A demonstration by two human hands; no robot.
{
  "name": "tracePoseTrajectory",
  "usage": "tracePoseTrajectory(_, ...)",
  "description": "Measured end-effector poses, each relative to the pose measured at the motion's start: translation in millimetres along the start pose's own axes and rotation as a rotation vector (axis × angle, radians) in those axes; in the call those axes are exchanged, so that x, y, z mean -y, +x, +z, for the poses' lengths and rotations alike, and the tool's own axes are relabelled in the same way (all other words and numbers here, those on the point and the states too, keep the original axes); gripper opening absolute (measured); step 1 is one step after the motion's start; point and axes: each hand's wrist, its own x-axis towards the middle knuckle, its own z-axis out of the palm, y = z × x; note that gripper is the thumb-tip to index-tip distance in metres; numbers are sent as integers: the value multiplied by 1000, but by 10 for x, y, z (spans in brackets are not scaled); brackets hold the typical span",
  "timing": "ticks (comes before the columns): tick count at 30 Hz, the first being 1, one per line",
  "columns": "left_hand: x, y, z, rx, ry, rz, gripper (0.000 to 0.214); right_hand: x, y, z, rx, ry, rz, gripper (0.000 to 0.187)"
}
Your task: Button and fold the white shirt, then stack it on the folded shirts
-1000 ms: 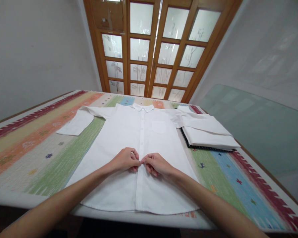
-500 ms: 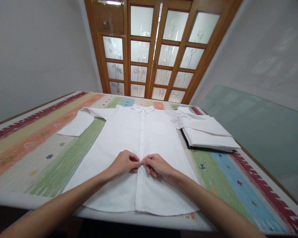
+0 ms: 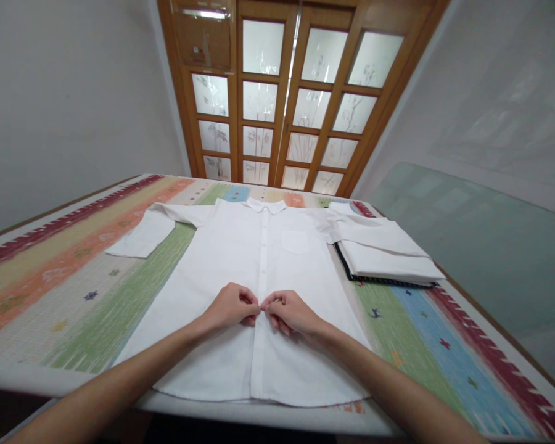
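A white button-up shirt (image 3: 213, 265) lies front side up, its collar (image 3: 266, 206) at the far end and its hem near the table's front edge. My left hand (image 3: 235, 304) and my right hand (image 3: 289, 310) meet at the button placket (image 3: 258, 357), below the middle of the shirt. Both pinch the placket's edge with thumb and fingers, fingertips almost touching. Whatever button lies between them is hidden. Above the hands, several buttons show along the placket. The left-side sleeve (image 3: 141, 237) is bent out across the tablecloth.
Folded white cloth (image 3: 388, 256) with a dark layer beneath lies on the right, by the shirt's other sleeve. A striped, colourful tablecloth (image 3: 87, 296) covers the table. Beyond stand wooden doors with glass panes (image 3: 261, 102); a pale green panel (image 3: 481, 234) leans along the right wall.
Both hands stay at the same spot on the placket with only slight finger movement. The whole view has shifted down slightly; the shirt lies as before.
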Motion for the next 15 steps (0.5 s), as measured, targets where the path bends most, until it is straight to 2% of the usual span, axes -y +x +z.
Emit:
tracePoseTrajectory(4, -20, 22, -10, 19, -63, -68, 10, -30, 11, -9, -7, -49, -24, 14)
tracePoseTrajectory(15, -58, 10, 0, 14, -105, -54, 1, 1, 9, 3, -53, -283, -129, 9)
